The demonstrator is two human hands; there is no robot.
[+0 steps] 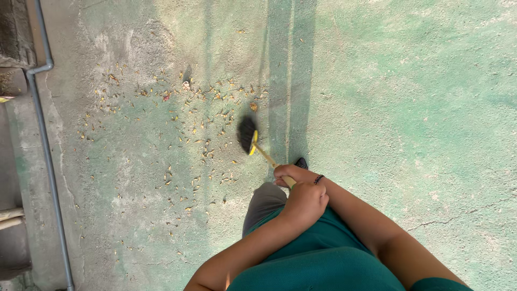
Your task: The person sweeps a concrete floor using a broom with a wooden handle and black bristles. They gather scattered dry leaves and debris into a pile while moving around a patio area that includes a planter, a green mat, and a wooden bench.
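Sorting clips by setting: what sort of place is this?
Probably an outdoor paved yard: worn green-painted concrete ground, scattered dry leaves, a metal pipe along its edge, and sunlight casting shadows.

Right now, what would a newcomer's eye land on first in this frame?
Both hands, left hand nearer the body and right hand above it, grip a broom handle at centre. Its dark bristle head blurs over the green-tinted concrete floor. Dry yellow-brown leaf litter is scattered to its left, and a grey pipe runs along the left edge.
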